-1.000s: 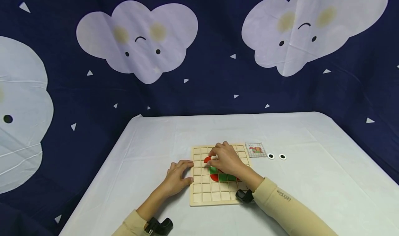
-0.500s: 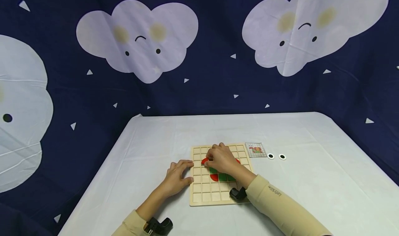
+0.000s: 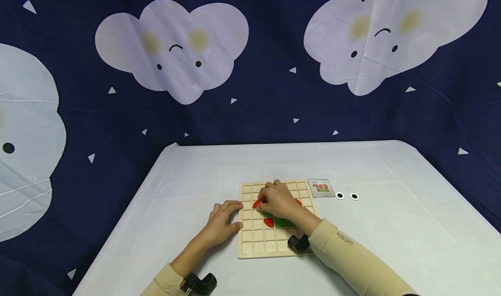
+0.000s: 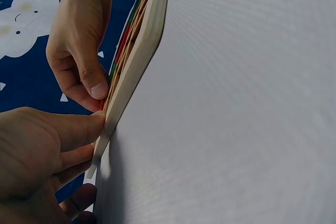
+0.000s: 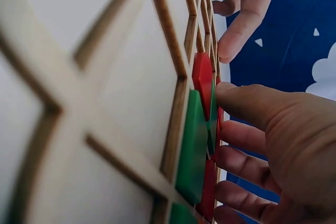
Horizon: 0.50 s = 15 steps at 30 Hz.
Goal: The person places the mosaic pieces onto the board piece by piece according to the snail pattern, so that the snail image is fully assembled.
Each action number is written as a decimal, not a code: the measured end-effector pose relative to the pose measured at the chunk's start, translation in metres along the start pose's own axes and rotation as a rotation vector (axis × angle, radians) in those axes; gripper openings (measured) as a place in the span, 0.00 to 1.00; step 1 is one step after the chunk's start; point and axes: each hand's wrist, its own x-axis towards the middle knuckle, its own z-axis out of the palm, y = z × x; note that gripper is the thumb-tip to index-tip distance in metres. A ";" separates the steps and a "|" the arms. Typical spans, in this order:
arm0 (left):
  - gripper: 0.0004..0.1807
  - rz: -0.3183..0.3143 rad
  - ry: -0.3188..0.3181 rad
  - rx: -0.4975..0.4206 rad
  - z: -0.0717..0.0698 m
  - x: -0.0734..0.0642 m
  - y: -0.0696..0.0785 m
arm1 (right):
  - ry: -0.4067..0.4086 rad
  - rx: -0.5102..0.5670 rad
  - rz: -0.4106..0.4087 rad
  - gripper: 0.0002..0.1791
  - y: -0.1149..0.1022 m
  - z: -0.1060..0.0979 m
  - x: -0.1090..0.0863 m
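Note:
A wooden grid board (image 3: 258, 247) lies on the table with red and green flat pieces in some cells. My right hand (image 3: 278, 200) reaches over it, thumb and fingertips pinching a red rounded piece (image 3: 256, 203) at the left of the coloured group, partly hidden by the hand. Below that hand sit another red rounded piece (image 3: 268, 222) and a green piece (image 3: 279, 222). My left hand (image 3: 225, 222) rests at the board's left edge, fingers extended, thumb touching the rim. In the left wrist view, that thumb (image 4: 84, 127) lies against the board's edge.
A small pattern card (image 3: 322, 188) lies by the board's upper right corner. Beside it are two white discs with black centres, one nearer (image 3: 339, 196) and one farther right (image 3: 354, 197). A dark cloud-print cloth (image 3: 270, 113) hangs behind the table.
My right hand has moved slightly left with the red piece, then stayed almost still over the last half second. My left hand has not moved.

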 end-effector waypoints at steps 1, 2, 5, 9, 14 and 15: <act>0.26 0.000 0.000 0.001 0.000 0.000 0.000 | 0.000 0.001 0.000 0.12 0.000 0.000 0.000; 0.26 0.000 0.001 0.001 0.000 0.000 0.000 | 0.001 0.003 -0.002 0.12 0.000 0.000 0.000; 0.25 0.002 0.003 0.001 0.000 0.000 0.000 | 0.004 0.005 -0.008 0.12 0.000 -0.001 -0.001; 0.25 0.003 0.003 0.002 0.000 0.000 0.000 | 0.010 0.029 -0.006 0.13 0.000 -0.009 -0.002; 0.25 0.000 0.009 0.005 0.001 0.000 0.001 | 0.032 0.063 0.030 0.15 0.003 -0.027 -0.007; 0.25 0.000 0.011 0.004 0.001 0.000 0.001 | 0.041 0.066 0.034 0.15 0.005 -0.031 -0.009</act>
